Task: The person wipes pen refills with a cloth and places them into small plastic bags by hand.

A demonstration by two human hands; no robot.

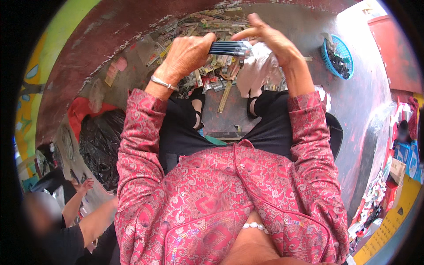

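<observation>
Both hands' fingers (194, 44) grip a dark blue bundle of thin sticks (230, 47).

Wearer's clothing, head view.
Red-pink paisley brocade jacket (212, 190) with long sleeves; black trousers (269, 128); black strap sandals (198, 106); silver bangle (162, 82) on left wrist; white bead necklace (255, 226).

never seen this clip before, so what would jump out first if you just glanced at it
First the bundle of dark blue sticks at top centre, the left hand shut on one end and the right hand at the other. Below them, a heap of small packets and strips litters the floor by the person's feet. A blue basket sits at upper right.
</observation>
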